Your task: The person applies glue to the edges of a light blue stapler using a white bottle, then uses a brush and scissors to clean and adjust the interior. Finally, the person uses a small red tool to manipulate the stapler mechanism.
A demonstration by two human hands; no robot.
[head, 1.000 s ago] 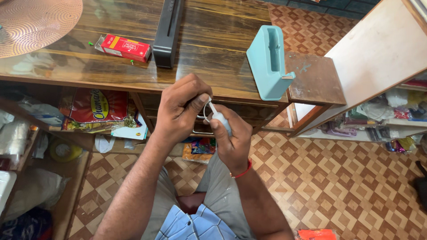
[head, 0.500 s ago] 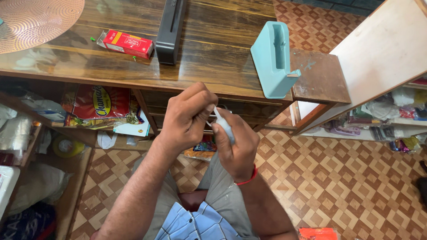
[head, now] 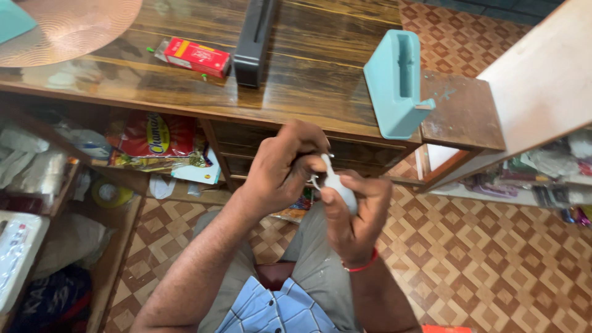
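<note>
a: so, what was held in the right hand [head: 354,219]?

b: a small white object [head: 338,184] was gripped there, pinched between thumb and fingers, with a narrow end pointed up toward the left hand [head: 285,166]. its exact kind could not be told.

a: and the left hand?

b: it was closed, with fingers curled tightly over the top of the white object. a thin bit of metal was seen at the fingertips, though what it was could not be made out.

a: where was all this placed?

b: both hands were raised above the lap, in front of a dark wooden counter [head: 308,74], over a patterned brown tiled floor [head: 493,259].

a: what was seen on the counter?

b: a red carton [head: 196,57] was laid flat, just beside a long black box [head: 254,38]. a teal plastic holder [head: 396,83] was stood at the counter's right end, and a round woven mat [head: 68,28] was seen at the far left.

a: anything below?

b: packets and bags [head: 154,139] were stuffed on the shelf under the counter. a red band [head: 364,265] was worn on the right wrist.
</note>
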